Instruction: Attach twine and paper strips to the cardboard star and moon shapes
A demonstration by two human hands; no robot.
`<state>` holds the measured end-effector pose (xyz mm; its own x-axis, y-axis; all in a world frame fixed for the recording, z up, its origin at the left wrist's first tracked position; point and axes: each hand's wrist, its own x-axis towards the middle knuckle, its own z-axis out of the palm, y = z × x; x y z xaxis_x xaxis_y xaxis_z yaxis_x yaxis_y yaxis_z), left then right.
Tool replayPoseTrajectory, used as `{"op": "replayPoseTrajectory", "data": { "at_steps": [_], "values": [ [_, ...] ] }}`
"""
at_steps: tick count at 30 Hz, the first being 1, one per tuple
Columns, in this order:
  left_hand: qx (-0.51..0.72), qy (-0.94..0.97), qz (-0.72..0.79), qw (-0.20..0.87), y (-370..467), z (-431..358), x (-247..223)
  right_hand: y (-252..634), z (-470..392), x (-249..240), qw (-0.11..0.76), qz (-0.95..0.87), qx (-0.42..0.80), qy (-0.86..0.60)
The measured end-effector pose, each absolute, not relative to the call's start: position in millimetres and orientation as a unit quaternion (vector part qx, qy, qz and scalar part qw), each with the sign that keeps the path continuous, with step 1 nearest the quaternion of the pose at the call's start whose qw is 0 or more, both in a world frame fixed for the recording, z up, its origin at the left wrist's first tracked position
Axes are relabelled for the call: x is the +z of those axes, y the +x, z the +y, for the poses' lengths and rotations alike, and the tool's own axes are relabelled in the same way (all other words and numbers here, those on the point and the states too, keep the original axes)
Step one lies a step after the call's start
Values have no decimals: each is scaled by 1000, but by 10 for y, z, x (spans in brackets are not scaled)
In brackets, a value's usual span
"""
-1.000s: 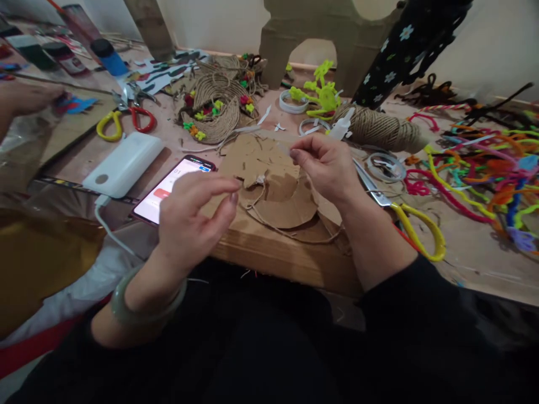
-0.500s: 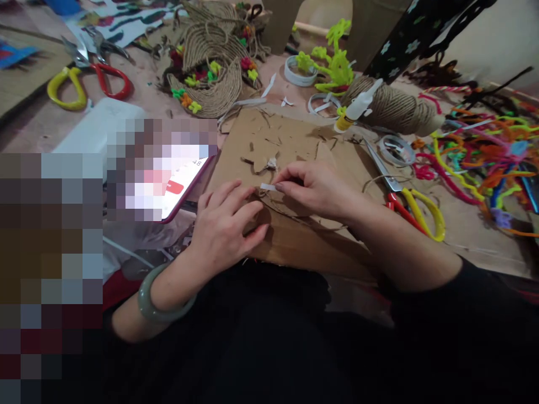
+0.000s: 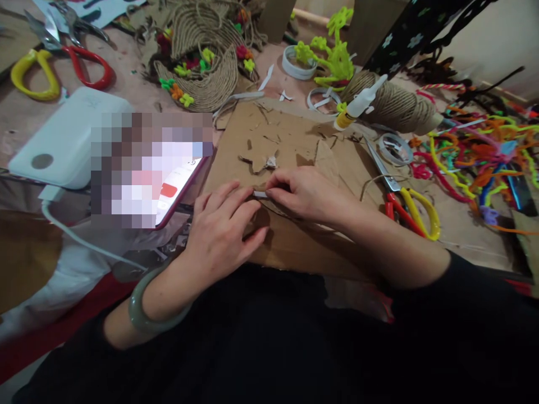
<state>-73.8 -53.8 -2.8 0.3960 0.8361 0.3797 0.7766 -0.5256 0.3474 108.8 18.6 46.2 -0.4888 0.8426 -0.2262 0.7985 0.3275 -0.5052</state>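
Observation:
Between finger and thumb, my right hand (image 3: 305,193) pinches a short white strip (image 3: 260,194) over a piece of brown cardboard (image 3: 290,126). My left hand (image 3: 223,224) lies at the cardboard's left edge with its fingers spread, the fingertips close to the strip's left end. A thin brown cord (image 3: 273,209) runs under and beside my right hand. Just above the strip, a small twisted brown piece with a whitish tip (image 3: 270,163) rests on the cardboard.
A lit phone (image 3: 172,191) and a white power bank (image 3: 71,137) are at the left. Scissors (image 3: 402,207), a glue bottle (image 3: 357,104) and a twine roll (image 3: 391,104) stand right of the cardboard. Coiled rope pieces (image 3: 210,84) lie behind; colourful pipe cleaners (image 3: 484,163) cover the far right.
The view has shifted a little, showing more of the power bank. My right hand has moved slightly left and down with the strip, whose left end is now nearer my left fingertips.

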Motion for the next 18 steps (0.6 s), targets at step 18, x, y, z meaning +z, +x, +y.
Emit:
{"op": "replayPoseTrajectory", "data": {
  "at_steps": [18],
  "values": [
    [238,851,465,44,-695,-529,51,985,130,488,-19,-809,204,-551]
  ]
}}
